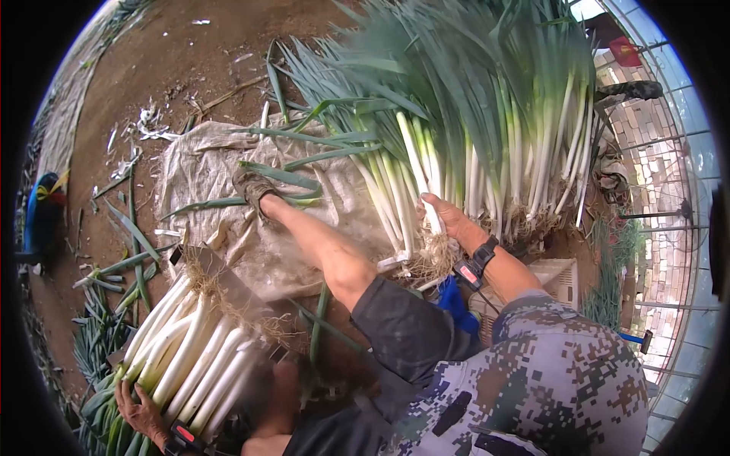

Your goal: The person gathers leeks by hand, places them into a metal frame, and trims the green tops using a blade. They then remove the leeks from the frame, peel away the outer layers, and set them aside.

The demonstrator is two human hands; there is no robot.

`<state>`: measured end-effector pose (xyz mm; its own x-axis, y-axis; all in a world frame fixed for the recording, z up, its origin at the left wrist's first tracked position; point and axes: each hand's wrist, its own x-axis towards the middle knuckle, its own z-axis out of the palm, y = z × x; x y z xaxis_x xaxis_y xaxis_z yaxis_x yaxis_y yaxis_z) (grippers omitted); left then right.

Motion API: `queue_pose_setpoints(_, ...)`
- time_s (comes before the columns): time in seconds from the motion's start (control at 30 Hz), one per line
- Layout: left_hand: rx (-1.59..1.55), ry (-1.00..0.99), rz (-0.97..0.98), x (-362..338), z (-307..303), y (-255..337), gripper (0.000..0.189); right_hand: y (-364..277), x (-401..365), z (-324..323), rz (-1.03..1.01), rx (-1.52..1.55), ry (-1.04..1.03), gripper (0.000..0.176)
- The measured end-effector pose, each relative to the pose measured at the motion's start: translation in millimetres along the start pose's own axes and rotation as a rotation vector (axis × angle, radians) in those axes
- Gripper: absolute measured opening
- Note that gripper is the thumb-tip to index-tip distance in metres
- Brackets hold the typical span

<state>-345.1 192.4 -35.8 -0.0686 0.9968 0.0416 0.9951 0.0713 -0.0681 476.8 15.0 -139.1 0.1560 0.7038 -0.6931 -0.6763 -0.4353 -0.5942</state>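
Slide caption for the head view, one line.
Right hand grips a leek stalk in the big pile; left hand rests on a smaller bundle beside a sack.

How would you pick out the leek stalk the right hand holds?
Start at the big leek pile lying across the top right, roots toward the camera. At its lower left edge the right hand closes on one white stalk, the only one with fingers around it.

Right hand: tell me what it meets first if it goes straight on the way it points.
The right hand points up-left into the leek pile; its grip seems closed on a white leek stalk, so that stalk comes first. Depth beyond is unclear.
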Motion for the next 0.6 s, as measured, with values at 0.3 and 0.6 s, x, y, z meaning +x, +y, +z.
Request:
queue_pose_setpoints(0.3, -1.288, 0.183, -0.139, -110, -102, 162, 0.03, 134, -161, 215, 0.07, 0.262, 0.006, 0.032)
queue_pose_setpoints(0.6, -1.588, -1.164, 0.109, -254, -54, 294, 0.053, 219, -240, 236, 0.063, 0.039, -0.011, 0.036)
